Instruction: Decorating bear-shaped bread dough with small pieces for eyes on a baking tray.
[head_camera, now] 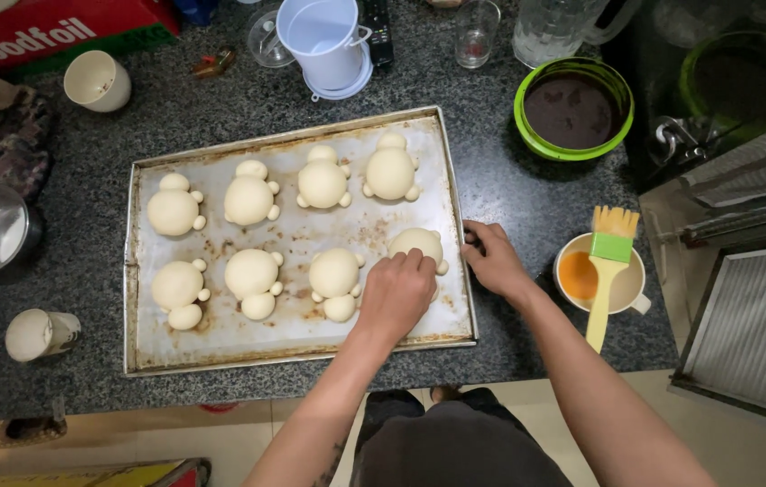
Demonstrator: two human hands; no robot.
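My left hand (396,293) rests on the pale animal-shaped dough bun (419,243) at the lower right corner of the worn metal baking tray (293,234), fingers curled on it, shaping — my right hand (491,261) grasps the tray's right rim, probably to steady it on the speckled dark bench (509,194).

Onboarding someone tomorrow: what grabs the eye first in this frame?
First, the metal baking tray mid-counter, carrying two rows of pale dough shapes with small balls stuck on. The left hand rests on the lower-right dough piece, while the right hand touches the tray's right edge. To the right, a yellow pastry brush lies across a cup of orange liquid, below a green-rimmed bowl.
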